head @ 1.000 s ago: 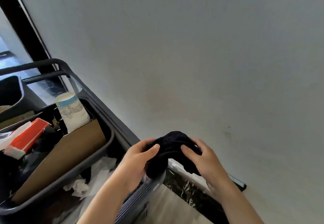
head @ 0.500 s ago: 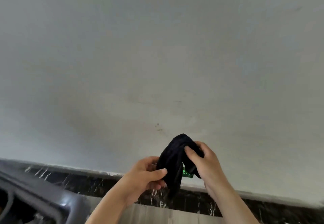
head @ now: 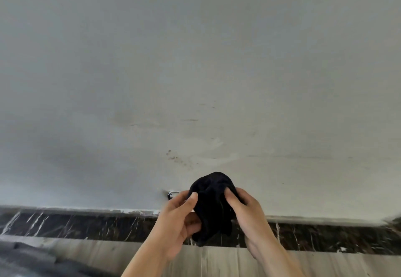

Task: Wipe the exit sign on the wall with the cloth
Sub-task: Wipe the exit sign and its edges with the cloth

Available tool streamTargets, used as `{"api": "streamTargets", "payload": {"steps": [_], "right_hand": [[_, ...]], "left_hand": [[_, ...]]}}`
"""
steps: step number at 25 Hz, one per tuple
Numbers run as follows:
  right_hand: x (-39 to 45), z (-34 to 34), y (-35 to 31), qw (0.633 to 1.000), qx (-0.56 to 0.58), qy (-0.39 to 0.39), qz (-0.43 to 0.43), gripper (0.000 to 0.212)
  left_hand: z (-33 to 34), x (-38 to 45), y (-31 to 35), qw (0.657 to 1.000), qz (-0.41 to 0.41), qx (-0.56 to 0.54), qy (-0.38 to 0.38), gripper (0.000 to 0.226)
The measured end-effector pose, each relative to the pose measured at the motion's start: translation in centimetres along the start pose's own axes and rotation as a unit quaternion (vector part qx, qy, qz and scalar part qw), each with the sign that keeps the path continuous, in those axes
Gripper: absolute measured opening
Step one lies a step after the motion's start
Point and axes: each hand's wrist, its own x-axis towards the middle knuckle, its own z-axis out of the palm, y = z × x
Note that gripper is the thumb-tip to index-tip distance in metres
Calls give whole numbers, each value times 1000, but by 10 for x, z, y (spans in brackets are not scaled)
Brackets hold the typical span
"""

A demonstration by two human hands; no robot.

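A bunched dark cloth (head: 211,203) is held between both hands low in front of the grey wall (head: 195,70). My left hand (head: 176,222) grips its left side with thumb on top. My right hand (head: 246,211) pinches its right side. Just left of the cloth, a small rounded corner of the exit sign (head: 172,194) shows on the wall above the skirting; the rest of the sign is hidden behind the cloth and hands.
A dark marble skirting (head: 86,225) runs along the wall's foot, with pale wood-look floor (head: 217,261) below. A grey cart edge (head: 26,259) shows at the bottom left corner. The wall bears scuff marks (head: 173,157) above the cloth.
The view has swung right and down from the cart to face the wall squarely. Both hands kept hold of the cloth and bunched it into a ball low against the wall.
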Motion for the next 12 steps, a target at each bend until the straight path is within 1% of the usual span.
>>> {"api": "streamTargets", "payload": {"steps": [3,7,9,12], "right_hand": [[17,5,21,999,28,-20,35,25],[46,12,63,999,11,-16,27,33],[65,14,90,1000,5,-5,28,30],[101,16,138,999,13,19,32,19]], "left_hand": [[-6,22,-17,1000,-18,-18,0,27],[-23,59,-53,999,-38,-10,1,22],[-37,78,-76,999,-42,12,16,22],[-63,113,-115,998,-41,37,28,29]]}}
